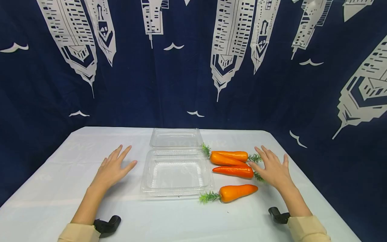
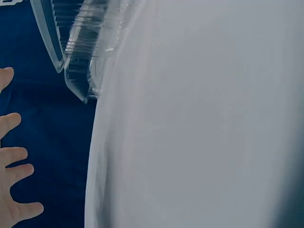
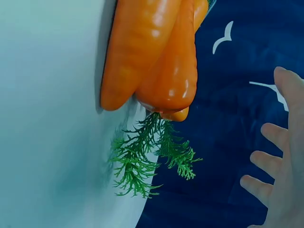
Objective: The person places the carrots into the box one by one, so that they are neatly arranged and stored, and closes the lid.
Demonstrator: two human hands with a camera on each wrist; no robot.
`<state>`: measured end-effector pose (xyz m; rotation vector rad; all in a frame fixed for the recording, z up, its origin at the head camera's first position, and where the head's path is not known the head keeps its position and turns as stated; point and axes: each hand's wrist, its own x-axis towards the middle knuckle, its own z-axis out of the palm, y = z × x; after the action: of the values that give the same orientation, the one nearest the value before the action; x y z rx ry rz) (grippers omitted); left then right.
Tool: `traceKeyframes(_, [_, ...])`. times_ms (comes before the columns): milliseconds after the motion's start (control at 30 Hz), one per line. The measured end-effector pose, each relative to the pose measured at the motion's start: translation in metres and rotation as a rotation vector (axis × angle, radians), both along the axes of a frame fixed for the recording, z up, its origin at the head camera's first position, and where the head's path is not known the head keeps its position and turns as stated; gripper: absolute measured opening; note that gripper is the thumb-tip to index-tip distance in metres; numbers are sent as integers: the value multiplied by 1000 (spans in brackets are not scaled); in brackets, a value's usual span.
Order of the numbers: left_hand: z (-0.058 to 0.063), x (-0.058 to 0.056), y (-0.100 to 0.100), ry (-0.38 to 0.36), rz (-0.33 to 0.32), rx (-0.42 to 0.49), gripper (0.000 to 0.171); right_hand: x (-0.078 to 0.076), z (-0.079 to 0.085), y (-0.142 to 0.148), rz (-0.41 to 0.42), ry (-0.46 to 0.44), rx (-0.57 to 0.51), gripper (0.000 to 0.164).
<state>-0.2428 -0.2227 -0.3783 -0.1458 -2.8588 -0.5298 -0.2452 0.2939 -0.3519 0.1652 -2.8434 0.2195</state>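
Note:
My left hand hovers left of a clear plastic clamshell box, its fingers spread and holding nothing. The box lies opened out, with its lid tipped back at the far side. Beside the carrots, my right hand is also spread and holds nothing. Nearest me lies an orange carrot with its green top to the left. A redder carrot lies behind it, then an orange carrot and another carrot close together. Carrots with feathery leaves fill the upper right wrist view.
A white cloth covers the table. Behind it hangs a dark blue curtain with white buildings and birds. Black wrist straps stick out inward near both beige sleeves.

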Motion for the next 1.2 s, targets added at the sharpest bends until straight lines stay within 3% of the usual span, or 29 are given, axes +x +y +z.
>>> traceKeyframes(300, [-6, -5, 12, 56, -12, 137, 58, 11, -7, -3, 0, 1, -41, 63])
traceKeyframes(667, [-19, -12, 30, 125, 42, 294, 42, 23, -21, -15, -2, 32, -127, 52])
traceKeyframes(800, [-24, -17, 37, 104, 40, 477, 42, 27, -23, -20, 13, 39, -159, 49])
traceKeyframes(967, [-33, -23, 47, 13, 5, 772, 46, 29, -25, -26, 41, 44, -201, 47])
traceKeyframes(1200, [-42, -29, 59, -63, -68, 957, 49, 33, -29, -30, 88, 85, -232, 41])
